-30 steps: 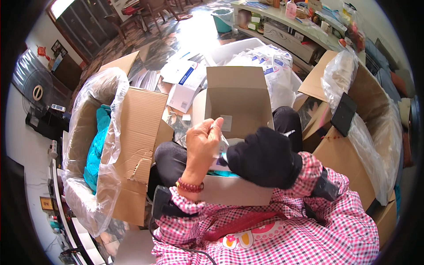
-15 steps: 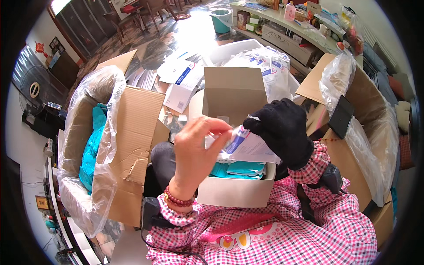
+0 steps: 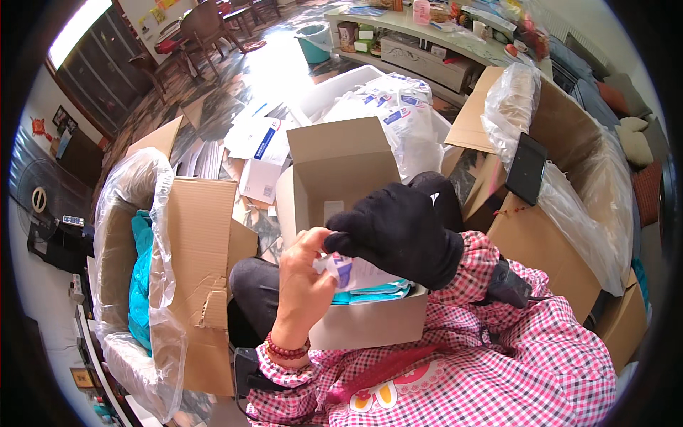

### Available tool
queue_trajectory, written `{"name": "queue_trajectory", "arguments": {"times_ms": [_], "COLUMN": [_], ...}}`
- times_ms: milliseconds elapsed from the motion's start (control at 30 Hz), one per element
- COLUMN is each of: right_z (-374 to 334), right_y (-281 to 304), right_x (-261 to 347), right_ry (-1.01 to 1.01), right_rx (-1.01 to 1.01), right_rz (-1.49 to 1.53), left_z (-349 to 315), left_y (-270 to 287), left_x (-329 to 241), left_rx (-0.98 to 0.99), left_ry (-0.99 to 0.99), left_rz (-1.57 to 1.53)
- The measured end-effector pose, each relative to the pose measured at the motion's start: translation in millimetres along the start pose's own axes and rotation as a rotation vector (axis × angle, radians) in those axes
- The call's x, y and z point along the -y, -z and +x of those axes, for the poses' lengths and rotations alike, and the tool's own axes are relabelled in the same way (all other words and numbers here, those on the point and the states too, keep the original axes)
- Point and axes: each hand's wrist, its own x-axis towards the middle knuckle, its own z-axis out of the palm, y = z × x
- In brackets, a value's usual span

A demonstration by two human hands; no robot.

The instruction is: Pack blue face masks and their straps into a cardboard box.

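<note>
My left hand (image 3: 302, 285), bare with red beads at the wrist, pinches a thin white plastic bag (image 3: 359, 274) with blue print. My right hand (image 3: 398, 235), in a black glove, meets the left one at the bag's upper edge, fingers pinched; the glove covers part of the bag. Both hands are over an open white cardboard box (image 3: 366, 326) in my lap, its lid raised at the back. Inside it, folded teal items (image 3: 377, 292) show below the bag.
To the left stands a plastic-lined carton (image 3: 203, 249) with teal items (image 3: 141, 277). Another lined carton (image 3: 541, 249) is at right, a black phone (image 3: 526, 169) on its edge. Beyond the box, a white bin (image 3: 302, 107) holds printed bags (image 3: 409, 124), beside flattened white boxes (image 3: 260, 174).
Both hands have moved closer together and lower, toward the box. My gloved hand has come left and now covers more of the bag. The whole view has shifted slightly.
</note>
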Motion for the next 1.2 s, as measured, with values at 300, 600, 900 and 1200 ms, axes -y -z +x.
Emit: {"name": "queue_trajectory", "arguments": {"times_ms": [300, 600, 900, 1200], "right_z": [-36, -27, -55, -59], "right_y": [39, 25, -139, -249], "right_x": [-76, -230, -319, -432], "right_ry": [-0.669, -1.231, -1.410, -1.497], "right_rx": [0.484, -0.292, 0.186, 0.273], "right_rz": [0.491, 0.791, -0.235, 0.096], "left_z": [-1, -5, -4, 1], "left_y": [30, 11, -15, -6], "left_x": [26, 8, 10, 10], "left_rx": [-0.567, -0.545, -0.029, 0.078], "left_ry": [0.222, 0.237, 0.014, 0.058], "left_rz": [-0.622, -0.508, 0.458, 0.468]}}
